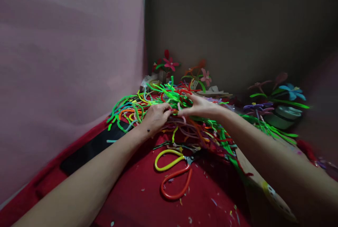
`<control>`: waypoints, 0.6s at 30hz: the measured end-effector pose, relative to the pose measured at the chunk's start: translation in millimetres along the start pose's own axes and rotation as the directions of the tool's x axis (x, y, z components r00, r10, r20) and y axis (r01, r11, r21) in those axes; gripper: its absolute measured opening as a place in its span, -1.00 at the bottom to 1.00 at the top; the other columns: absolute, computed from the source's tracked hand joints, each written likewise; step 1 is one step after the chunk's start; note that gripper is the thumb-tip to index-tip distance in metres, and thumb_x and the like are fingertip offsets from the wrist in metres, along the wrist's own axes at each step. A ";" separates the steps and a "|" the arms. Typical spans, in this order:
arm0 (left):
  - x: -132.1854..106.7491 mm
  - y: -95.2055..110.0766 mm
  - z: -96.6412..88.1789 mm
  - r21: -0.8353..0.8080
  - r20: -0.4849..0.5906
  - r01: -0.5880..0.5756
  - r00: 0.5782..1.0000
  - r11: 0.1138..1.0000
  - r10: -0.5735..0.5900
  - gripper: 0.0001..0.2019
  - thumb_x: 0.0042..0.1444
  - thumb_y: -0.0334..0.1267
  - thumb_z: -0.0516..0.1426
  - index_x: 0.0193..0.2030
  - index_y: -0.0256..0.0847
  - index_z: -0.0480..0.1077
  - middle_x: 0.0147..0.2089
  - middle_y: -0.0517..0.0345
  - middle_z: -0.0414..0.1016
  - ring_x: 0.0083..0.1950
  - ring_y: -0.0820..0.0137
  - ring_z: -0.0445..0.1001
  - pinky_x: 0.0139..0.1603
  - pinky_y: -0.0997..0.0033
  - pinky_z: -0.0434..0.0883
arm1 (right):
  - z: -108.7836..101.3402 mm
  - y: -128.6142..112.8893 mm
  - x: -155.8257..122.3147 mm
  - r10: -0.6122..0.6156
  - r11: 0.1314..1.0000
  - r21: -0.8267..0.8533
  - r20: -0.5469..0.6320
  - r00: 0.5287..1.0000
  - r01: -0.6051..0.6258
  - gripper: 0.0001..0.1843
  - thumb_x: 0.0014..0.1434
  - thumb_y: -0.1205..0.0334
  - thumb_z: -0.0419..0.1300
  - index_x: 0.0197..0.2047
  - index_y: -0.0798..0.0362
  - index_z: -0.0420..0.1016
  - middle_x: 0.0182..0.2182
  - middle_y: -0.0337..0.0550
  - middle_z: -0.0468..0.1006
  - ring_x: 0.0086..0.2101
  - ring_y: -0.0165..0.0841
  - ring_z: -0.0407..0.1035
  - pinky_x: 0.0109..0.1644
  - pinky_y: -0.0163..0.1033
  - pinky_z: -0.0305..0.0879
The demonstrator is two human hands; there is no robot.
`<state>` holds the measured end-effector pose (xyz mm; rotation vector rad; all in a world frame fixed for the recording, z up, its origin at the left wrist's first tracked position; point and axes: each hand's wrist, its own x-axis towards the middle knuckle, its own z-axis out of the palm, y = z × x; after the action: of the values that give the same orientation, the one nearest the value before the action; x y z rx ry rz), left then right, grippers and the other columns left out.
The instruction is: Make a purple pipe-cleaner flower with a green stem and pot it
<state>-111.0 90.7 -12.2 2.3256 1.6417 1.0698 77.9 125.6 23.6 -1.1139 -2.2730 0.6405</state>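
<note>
A tangled heap of pipe cleaners [195, 132] in green, red, orange, purple and yellow covers the far part of the red cloth. At its middle my left hand [157, 116] is closed, thumb and forefinger pinched on a small pinkish-red pipe cleaner [173, 112]. My right hand [199, 106] reaches in from the right, with thumb and fingers apart around bright green pipe cleaners [171, 95]. A pale pink strand hangs by its thumb. Some fingertips are hidden in the heap. Scissors [173, 169] with one yellow and one red handle lie nearer me.
Pipe-cleaner flowers, including a pink one [170, 64] and a blue one [292, 92], stand at the back. A dark flat object [87, 153] lies on the left of the red cloth [132, 188]. Small clippings dot the cloth. A pink wall [71, 51] rises at left.
</note>
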 end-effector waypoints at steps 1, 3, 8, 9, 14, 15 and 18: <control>-0.2 0.5 0.1 -0.002 -0.001 -0.002 1.000 1.000 0.002 -0.83 0.09 -0.27 0.05 -0.37 -0.21 0.46 -0.44 0.15 0.50 -0.39 0.39 0.41 -0.37 0.46 0.25 | 6.0 -0.8 -0.9 -0.013 0.987 -0.160 0.005 1.000 0.014 0.04 -0.25 -0.10 0.35 0.26 0.09 0.09 0.16 0.11 0.26 0.12 0.02 0.14 0.14 0.07 0.08; -0.8 1.2 0.4 0.021 -0.002 -0.023 1.000 1.000 0.023 -0.82 0.12 -0.26 0.03 -0.35 -0.21 0.45 -0.40 0.14 0.50 -0.37 0.39 0.41 -0.36 0.47 0.27 | 17.4 -1.0 -1.3 -0.034 0.907 -0.421 -0.006 0.999 0.028 0.15 -0.35 0.03 0.42 0.28 0.15 0.02 0.18 0.23 0.19 0.15 0.12 0.07 0.15 0.15 0.00; -1.0 -2.1 0.5 0.238 0.028 -0.142 0.990 0.961 0.139 -0.81 0.12 -0.34 0.00 -0.21 -0.22 0.43 -0.27 0.04 0.50 -0.21 0.29 0.41 -0.18 0.36 0.31 | 13.7 12.5 9.0 -0.058 0.921 -0.384 0.028 0.998 0.065 -0.23 -0.11 0.42 0.18 0.22 0.14 0.14 0.01 0.07 0.44 -0.03 -0.12 0.34 0.01 -0.11 0.24; -0.6 -3.3 -0.3 0.292 0.052 -0.158 0.987 0.943 0.149 -0.78 0.10 -0.37 -0.01 -0.18 -0.23 0.42 -0.23 0.01 0.49 -0.17 0.25 0.40 -0.13 0.32 0.30 | 7.8 16.3 12.0 -0.048 0.944 -0.328 0.007 0.999 0.047 -0.24 -0.12 0.46 0.16 0.21 0.14 0.17 0.01 0.03 0.45 -0.04 -0.15 0.35 0.00 -0.15 0.24; 4.4 -11.3 -9.1 0.487 0.172 -0.146 0.983 0.861 0.070 -0.70 0.01 -0.48 -0.03 -0.14 -0.31 0.42 -0.12 -0.15 0.44 -0.05 0.14 0.37 -0.05 0.24 0.29 | -17.1 28.9 21.1 -0.003 0.983 -0.185 -0.038 0.999 -0.005 -0.24 -0.19 0.54 0.12 0.17 0.23 0.26 -0.04 -0.03 0.48 -0.14 -0.26 0.39 -0.06 -0.27 0.27; 5.9 -13.6 -11.0 0.483 0.171 -0.127 0.984 0.866 0.049 -0.70 0.00 -0.48 -0.03 -0.17 -0.31 0.43 -0.14 -0.15 0.45 -0.06 0.14 0.38 -0.08 0.25 0.30 | -19.0 30.5 21.5 0.008 0.987 -0.162 -0.033 0.999 -0.014 -0.26 -0.19 0.54 0.11 0.16 0.24 0.28 -0.09 -0.05 0.52 -0.21 -0.30 0.42 -0.12 -0.29 0.30; 10.2 -20.7 -15.3 0.461 0.153 -0.046 0.988 0.886 -0.029 -0.70 0.02 -0.44 -0.05 -0.21 -0.26 0.47 -0.19 -0.10 0.50 -0.14 0.17 0.44 -0.17 0.30 0.31 | -19.5 35.6 21.0 0.035 0.996 -0.080 -0.019 0.999 -0.036 -0.32 -0.17 0.54 0.07 0.12 0.21 0.34 -0.25 -0.15 0.56 -0.39 -0.40 0.41 -0.32 -0.38 0.31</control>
<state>-134.6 103.4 -5.3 2.6109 2.0003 0.5089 99.5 165.8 21.6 -1.1958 -2.2869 0.5551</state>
